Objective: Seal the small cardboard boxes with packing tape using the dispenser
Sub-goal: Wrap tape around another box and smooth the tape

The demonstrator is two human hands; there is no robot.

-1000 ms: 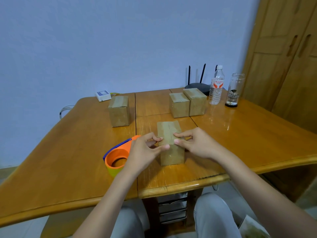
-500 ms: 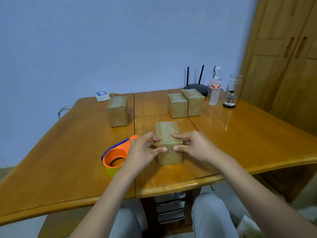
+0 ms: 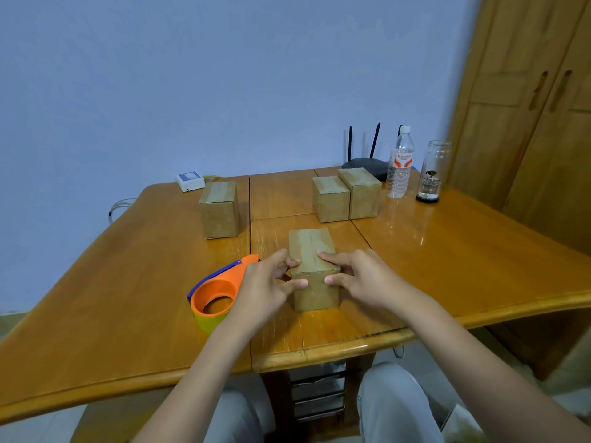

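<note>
Your two hands meet on the small brown cardboard box (image 3: 313, 266) that stands near the front edge of the glossy orange-brown wooden bench (image 3: 447, 260), right in front of you. Your left hand (image 3: 267, 284) holds the box from its 9 o'clock side, fingers curled onto the top near edge and the thumb pressed against the front face. Your right hand (image 3: 359, 278) does the same from the 3 o'clock side, index finger lying on the top beside the centre seam, thumb on the front face. The two thumbs point toward each other and stay just apart. A strip of clear tape seems to run along the top seam, though the glare makes that hard to confirm. At 9 o'clock from this box, just beside your left hand, the orange and blue tape dispenser (image 3: 217, 290) with its roll lies on the bench. At 11 o'clock stands a single taped brown cardboard box (image 3: 220, 209), and at 1 o'clock a pair of brown cardboard boxes (image 3: 347, 195) stand touching side by side. Behind the pair sit a black router with antennas (image 3: 364, 161), a clear plastic water bottle (image 3: 399, 163) and a clear glass jar (image 3: 431, 171). A small white box (image 3: 189, 181) rests at the far edge near the wall.
</note>
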